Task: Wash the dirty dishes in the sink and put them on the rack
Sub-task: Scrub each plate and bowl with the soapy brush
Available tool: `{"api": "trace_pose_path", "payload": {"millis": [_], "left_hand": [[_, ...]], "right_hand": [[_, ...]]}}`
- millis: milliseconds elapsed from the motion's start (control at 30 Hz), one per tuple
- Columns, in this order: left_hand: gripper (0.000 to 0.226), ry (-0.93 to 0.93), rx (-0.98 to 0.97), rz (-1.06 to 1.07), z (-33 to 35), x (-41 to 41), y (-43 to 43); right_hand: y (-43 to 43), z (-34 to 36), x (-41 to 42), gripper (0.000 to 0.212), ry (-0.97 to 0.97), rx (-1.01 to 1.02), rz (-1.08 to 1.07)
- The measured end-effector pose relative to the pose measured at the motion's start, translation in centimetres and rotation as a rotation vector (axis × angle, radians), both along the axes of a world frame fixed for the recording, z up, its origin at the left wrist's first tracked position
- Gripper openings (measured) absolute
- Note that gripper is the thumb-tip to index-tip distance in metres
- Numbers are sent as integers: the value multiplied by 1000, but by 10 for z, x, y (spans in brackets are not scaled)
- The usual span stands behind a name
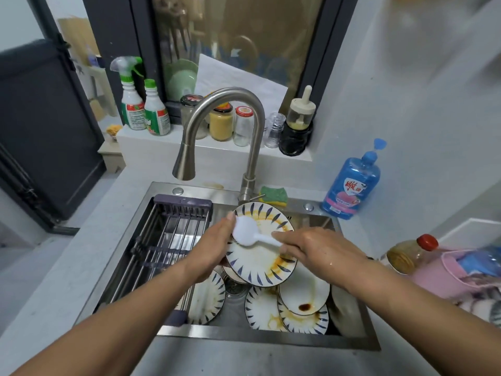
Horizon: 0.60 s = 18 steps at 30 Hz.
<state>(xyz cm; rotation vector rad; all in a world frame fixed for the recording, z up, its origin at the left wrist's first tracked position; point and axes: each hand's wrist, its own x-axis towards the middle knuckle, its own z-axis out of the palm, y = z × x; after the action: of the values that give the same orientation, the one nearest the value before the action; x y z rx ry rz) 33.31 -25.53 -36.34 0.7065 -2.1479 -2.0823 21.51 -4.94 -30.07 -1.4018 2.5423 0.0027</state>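
left hand (214, 248) grips the tilted plate's (257, 256) edge while right hand (314, 248) pinches the white brush (248, 231) against it.

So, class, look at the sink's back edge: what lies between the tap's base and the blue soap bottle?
In the head view, a green-and-yellow sponge sits beside the tap's base, then a small round metal cap before the blue soap bottle.
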Motion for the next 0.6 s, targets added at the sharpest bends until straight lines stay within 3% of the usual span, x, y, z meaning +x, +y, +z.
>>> {"api": "trace_pose_path", "payload": {"millis": [100, 200, 333, 433, 600], "left_hand": [[53, 18, -18, 88, 8, -2, 11], [27, 67, -71, 153, 15, -4, 25], [23, 113, -96, 166, 20, -7, 41], [17, 103, -98, 218, 14, -14, 54], [30, 42, -116, 206, 5, -21, 79]], "right_hand": [[17, -4, -3, 42, -45, 37, 63], [38, -5, -8, 42, -31, 109, 129], [69, 4, -29, 38, 103, 205, 90], [79, 10, -52, 37, 188, 139, -30], [48, 4, -52, 33, 28, -33, -55]]}}
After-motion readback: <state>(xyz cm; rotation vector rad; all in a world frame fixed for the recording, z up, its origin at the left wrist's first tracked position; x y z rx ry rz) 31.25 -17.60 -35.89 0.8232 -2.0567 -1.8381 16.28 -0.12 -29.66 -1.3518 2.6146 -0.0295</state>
